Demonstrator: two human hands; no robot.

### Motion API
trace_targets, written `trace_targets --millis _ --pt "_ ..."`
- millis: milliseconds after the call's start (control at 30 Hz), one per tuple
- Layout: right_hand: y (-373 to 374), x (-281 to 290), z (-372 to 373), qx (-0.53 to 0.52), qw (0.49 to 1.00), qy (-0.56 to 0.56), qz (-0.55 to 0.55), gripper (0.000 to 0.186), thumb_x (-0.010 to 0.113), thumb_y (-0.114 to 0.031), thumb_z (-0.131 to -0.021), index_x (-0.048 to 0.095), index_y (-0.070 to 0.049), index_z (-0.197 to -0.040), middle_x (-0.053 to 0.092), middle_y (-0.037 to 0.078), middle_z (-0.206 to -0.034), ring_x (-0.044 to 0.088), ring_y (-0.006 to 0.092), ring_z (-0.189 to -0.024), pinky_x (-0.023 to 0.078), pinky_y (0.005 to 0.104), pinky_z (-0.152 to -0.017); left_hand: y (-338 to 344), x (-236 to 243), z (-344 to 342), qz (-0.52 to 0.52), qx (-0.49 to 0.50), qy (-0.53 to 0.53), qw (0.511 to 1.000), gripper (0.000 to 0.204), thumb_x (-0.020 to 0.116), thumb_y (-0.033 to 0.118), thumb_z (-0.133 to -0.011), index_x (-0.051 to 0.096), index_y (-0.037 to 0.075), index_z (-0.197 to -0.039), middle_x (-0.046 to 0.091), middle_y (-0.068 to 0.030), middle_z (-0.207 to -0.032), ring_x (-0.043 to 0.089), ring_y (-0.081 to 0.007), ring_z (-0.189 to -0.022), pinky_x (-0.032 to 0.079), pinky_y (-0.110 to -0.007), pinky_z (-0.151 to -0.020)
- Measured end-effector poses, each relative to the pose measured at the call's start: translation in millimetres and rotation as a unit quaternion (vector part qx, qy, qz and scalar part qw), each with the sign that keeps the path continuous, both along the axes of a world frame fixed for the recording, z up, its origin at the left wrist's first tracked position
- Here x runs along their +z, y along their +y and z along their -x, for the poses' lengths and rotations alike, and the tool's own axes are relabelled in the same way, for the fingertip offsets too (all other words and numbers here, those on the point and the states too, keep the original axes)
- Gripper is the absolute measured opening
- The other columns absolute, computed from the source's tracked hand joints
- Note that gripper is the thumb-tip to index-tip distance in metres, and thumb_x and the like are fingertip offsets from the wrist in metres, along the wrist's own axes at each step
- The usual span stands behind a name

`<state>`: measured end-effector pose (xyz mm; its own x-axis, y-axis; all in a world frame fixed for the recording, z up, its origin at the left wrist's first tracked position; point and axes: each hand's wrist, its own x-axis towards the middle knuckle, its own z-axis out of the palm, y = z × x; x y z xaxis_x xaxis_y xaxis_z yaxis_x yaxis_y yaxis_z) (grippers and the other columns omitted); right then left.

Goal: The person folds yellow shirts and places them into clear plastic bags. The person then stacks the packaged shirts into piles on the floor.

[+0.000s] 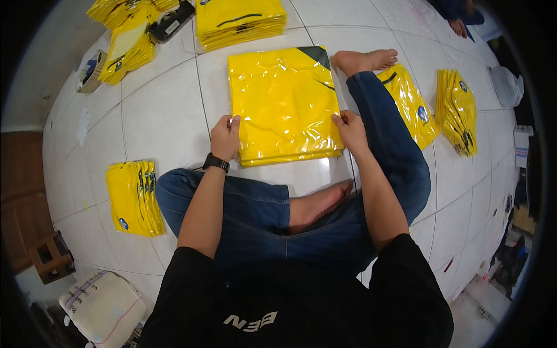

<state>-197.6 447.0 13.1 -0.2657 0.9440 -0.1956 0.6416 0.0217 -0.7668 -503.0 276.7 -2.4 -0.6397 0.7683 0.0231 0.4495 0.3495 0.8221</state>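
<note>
A stack of folded yellow garments in clear plastic bags [284, 110] lies on the floor in front of my crossed legs. The top one has a dark green corner at its far right. My left hand [225, 137], with a black watch at the wrist, is closed on the stack's left edge, thumb on top. On the opposite edge, my right hand [351, 130] pinches the plastic between thumb and fingers. The fingertips under the edges are hidden, so how many bags each hand grips does not show.
Other bagged yellow stacks lie at far centre [241, 26], left [133, 200] and right [457, 110]. A single bag [409, 104] lies beside my right leg. A black tape dispenser [171, 23] rests among the far-left bags. Another person's foot [458, 29] shows at far right.
</note>
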Motion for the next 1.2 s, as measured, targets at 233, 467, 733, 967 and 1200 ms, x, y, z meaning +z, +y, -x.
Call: trace_targets --millis 233,467,733,967,1200 --pt "-5 16 4 -0.014 0.998 -0.053 0.007 0.032 0.068 -0.028 -0.096 0.070 0.003 -0.103 0.073 0.023 -0.095 0.071 0.0403 -0.090 0.052 0.0462 -0.080 -1 -10 -1 0.016 0.018 0.033 0.999 0.037 0.061 0.034 -0.102 0.065 -0.003 -0.097 0.068 -0.0182 -0.073 0.066 -0.0336 -0.064 0.050 -0.042 -0.060" --pt "-9 6 -1 -0.013 0.999 -0.043 0.001 0.030 0.068 -0.027 -0.096 0.070 0.002 -0.103 0.072 0.023 -0.095 0.070 0.0408 -0.091 0.053 0.0466 -0.081 -4 -7 -6 0.040 0.017 0.031 0.999 0.038 0.061 0.035 -0.103 0.067 -0.002 -0.107 0.070 -0.0188 -0.076 0.069 -0.0341 -0.069 0.053 -0.041 -0.064" --pt "-17 38 2 0.013 0.969 -0.089 -0.229 0.018 0.068 -0.021 -0.095 0.068 -0.004 -0.100 0.070 0.017 -0.094 0.068 0.0392 -0.088 0.052 0.0462 -0.078 -10 -14 2 -0.019 0.066 -0.024 0.997 0.038 0.062 0.031 -0.101 0.063 0.000 -0.123 0.071 -0.0159 -0.085 0.070 -0.0282 -0.077 0.055 -0.038 -0.071" --pt "18 161 -141 -0.067 0.975 0.064 -0.204 0.013 0.067 -0.012 -0.095 0.065 0.000 -0.092 0.061 0.000 -0.084 0.056 0.0104 -0.080 0.046 0.0268 -0.073 -13 -7 -3 0.024 0.055 -0.108 0.992 0.032 0.071 0.019 -0.095 0.065 0.001 -0.120 0.072 -0.0132 -0.086 0.069 -0.0233 -0.074 0.055 -0.034 -0.068" --pt "18 197 -310 -0.133 0.866 -0.358 -0.324 0.021 0.066 -0.012 -0.095 0.066 -0.001 -0.111 0.069 0.012 -0.097 0.067 0.0190 -0.082 0.053 0.0355 -0.069 -5 -6 -5 0.072 0.054 -0.094 0.991 0.026 0.072 0.019 -0.094 0.070 -0.002 -0.109 0.073 -0.0114 -0.085 0.069 -0.0220 -0.075 0.054 -0.033 -0.070"
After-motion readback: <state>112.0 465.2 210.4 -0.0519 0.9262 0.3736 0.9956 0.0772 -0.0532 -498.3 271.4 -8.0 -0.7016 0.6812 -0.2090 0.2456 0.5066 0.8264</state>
